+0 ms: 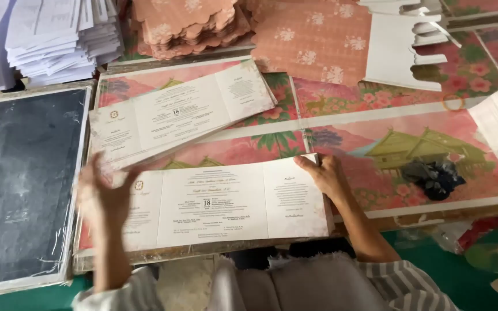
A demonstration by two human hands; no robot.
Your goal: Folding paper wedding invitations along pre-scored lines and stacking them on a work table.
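Note:
A long white three-panel printed card (pixel 226 201) lies unfolded flat in front of me on a pink floral board (pixel 433 190). My right hand (pixel 325 174) rests on the card's upper right corner, fingers pressing its top edge. At the card's left end my left hand (pixel 104 196) hovers, blurred, with fingers spread and nothing in it. A fanned stack of the same white cards (pixel 174 112) lies just beyond, tilted.
A black panel wrapped in plastic (pixel 27 184) lies at left. White paper stacks (pixel 53 37) sit at back left, scalloped pink floral cards (pixel 188 26) at back centre, white cut-out pieces (pixel 402 49) at back right. A dark crumpled scrap (pixel 433 175) lies right.

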